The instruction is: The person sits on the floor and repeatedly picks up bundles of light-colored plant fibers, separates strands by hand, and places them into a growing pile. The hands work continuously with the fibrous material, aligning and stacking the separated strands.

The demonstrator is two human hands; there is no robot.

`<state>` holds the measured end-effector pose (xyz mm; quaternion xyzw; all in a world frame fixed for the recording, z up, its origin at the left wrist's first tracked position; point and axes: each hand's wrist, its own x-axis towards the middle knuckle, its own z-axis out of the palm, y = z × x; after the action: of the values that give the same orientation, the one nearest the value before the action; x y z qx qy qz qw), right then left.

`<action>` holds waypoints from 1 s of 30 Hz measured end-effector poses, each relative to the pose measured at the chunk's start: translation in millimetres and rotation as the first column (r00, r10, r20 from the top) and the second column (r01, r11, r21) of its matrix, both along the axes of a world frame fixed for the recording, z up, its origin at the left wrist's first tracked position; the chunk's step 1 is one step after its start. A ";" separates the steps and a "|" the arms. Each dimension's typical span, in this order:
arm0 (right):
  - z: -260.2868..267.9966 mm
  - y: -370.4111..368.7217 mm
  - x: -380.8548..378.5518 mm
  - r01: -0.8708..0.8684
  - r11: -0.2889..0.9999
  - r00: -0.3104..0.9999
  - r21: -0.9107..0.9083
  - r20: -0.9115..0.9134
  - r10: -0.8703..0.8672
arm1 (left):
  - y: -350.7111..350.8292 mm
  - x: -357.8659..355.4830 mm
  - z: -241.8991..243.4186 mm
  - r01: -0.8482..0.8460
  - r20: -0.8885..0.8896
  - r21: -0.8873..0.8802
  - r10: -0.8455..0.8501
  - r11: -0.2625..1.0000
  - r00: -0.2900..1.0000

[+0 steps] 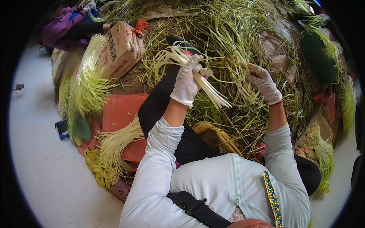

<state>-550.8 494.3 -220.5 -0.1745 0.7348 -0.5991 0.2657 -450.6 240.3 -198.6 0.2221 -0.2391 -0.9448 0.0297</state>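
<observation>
My left hand (189, 78), in a whitish glove, grips a bunch of pale leafy stalks (212, 91), which look like garlic chives. The white ends point down to the right, and the thin greenish leaves fan out at the upper left. To the right, my gloved right hand (262, 81) has its fingers curled at the edge of a large heap of loose green stalks (228, 48). Its fingertips meet some long stalks there; whether they pinch one is unclear. The bunch hangs above my bent leg in black trousers.
At left, a printed sack (122, 51) stands beside a bundle of pale stalks (89, 77). More trimmed stalks (122, 145) lie on a red cloth-like sheet (122, 111). Tied bundles (318, 148) sit at right. A person in purple (64, 30) works at upper left.
</observation>
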 end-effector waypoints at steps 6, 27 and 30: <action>0.3 -19.9 27.1 -0.035 0.999 0.995 0.014 -0.088 0.036 | 12.2 3.3 -14.6 0.149 -0.002 -0.295 -0.157 0.944 0.988; -23.7 -49.3 51.4 0.260 0.943 0.953 -0.207 0.212 -0.216 | 42.7 4.3 -24.3 0.087 -0.035 -0.443 -0.114 0.892 0.993; -42.1 -17.9 39.1 0.274 0.942 0.962 -0.195 0.072 -0.264 | 35.9 4.7 -14.5 -0.085 -0.100 -0.270 0.060 0.959 0.993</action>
<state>-511.7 476.4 -262.7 -0.0854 0.6805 -0.7055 0.1785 -446.0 276.2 -213.1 0.1815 -0.3576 -0.9099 0.1056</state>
